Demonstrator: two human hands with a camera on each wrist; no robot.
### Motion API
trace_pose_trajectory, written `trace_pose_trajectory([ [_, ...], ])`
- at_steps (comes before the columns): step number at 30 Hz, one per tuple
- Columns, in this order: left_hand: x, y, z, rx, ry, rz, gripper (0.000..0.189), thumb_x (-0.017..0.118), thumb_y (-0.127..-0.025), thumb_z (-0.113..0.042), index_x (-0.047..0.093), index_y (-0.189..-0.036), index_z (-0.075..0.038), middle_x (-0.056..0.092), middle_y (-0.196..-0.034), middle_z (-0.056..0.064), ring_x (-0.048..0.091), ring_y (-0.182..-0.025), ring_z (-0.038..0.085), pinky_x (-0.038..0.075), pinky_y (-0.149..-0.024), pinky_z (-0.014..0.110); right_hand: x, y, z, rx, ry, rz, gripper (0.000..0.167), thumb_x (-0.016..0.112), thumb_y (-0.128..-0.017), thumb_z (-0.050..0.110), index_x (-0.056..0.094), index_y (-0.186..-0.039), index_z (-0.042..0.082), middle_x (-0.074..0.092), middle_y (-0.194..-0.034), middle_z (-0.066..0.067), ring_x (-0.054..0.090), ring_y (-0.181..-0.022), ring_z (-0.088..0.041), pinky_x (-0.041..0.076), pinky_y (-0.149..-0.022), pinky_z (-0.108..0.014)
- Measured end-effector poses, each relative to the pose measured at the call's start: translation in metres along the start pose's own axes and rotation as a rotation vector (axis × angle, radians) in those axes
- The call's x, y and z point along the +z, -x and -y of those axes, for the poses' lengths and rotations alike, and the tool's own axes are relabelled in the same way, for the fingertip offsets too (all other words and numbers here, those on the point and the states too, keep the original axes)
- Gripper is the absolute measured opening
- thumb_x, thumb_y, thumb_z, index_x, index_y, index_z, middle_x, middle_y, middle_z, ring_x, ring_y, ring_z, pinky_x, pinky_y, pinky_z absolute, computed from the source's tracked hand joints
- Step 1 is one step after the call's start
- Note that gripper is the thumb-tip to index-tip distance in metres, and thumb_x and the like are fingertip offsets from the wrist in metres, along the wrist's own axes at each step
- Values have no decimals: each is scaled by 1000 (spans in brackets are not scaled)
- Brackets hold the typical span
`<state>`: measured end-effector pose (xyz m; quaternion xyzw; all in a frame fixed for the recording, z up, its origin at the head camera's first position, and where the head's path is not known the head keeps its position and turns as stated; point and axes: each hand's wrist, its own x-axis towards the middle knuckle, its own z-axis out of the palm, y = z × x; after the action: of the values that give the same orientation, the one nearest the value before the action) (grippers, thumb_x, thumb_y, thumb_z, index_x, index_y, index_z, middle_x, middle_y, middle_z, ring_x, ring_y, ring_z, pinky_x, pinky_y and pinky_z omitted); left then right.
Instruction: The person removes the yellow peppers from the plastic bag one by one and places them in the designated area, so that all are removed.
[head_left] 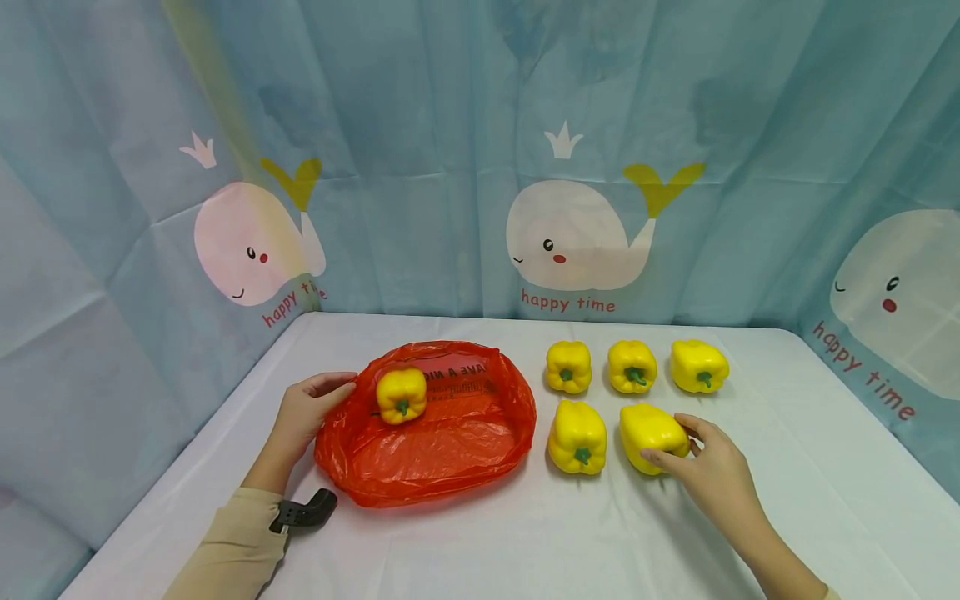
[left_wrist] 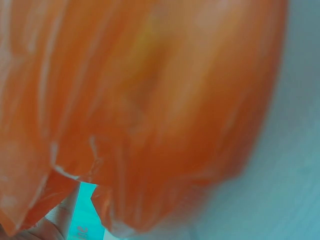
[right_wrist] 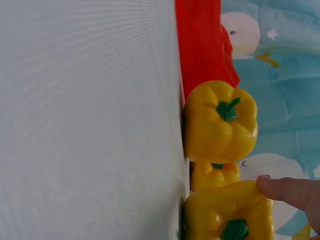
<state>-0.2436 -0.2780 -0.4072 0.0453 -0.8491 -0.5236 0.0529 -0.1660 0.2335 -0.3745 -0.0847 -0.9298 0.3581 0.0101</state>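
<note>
My left hand (head_left: 306, 412) grips the left rim of an open red plastic bag (head_left: 431, 458) that lies spread on the table. One yellow bell pepper (head_left: 399, 392) with a green stem sits inside the bag, toward its left. Close up in the left wrist view, the bag (left_wrist: 150, 140) hides most of that hand. On the right, my right hand (head_left: 712, 475) holds the nearest right yellow bell pepper (head_left: 648, 429) between thumb and fingers. In the right wrist view a fingertip (right_wrist: 267, 186) presses on the upper edge of this pepper (right_wrist: 215, 207).
Left of the held pepper stands another yellow bell pepper (head_left: 577, 437). Behind them, three more form a row: left pepper (head_left: 568, 365), middle pepper (head_left: 628, 362), right pepper (head_left: 697, 362). A white cloth (head_left: 480, 550) covers the table; a blue whale-print curtain (head_left: 420, 250) hangs behind.
</note>
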Motion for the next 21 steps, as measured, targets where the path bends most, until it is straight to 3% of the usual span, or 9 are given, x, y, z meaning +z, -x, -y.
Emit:
trace_pose_trajectory([
  [6,1,0,0,-7,1,0,55,61,-96,-46,60,-136,-8,60,-139,15,54,-106,-1,48,-84,7,-1,3,1,-23,0,-8,90,79,-83,41,38,-145,-9,39,-149,-34,44,-133,-51,43,-106,-58],
  [13,2,0,-1,-16,12,4,55,61,-96,-46,60,-137,-8,59,-139,16,55,-119,16,48,-84,7,-3,17,8,-129,-13,-118,86,80,-83,39,40,-146,-4,39,-151,-31,45,-131,-53,43,-105,-60],
  [16,1,1,-1,-13,13,7,56,61,-97,-46,59,-137,-7,58,-140,17,53,-125,23,48,-84,6,-2,22,15,-159,-47,-136,82,81,-83,37,43,-144,-2,41,-150,-27,46,-133,-49,42,-106,-54],
  [21,1,1,-1,-14,10,4,56,60,-97,-46,59,-137,-7,58,-141,17,52,-127,26,47,-84,6,3,27,33,-215,-169,-100,74,79,-85,34,47,-143,0,45,-150,-18,43,-140,-35,41,-104,-35],
])
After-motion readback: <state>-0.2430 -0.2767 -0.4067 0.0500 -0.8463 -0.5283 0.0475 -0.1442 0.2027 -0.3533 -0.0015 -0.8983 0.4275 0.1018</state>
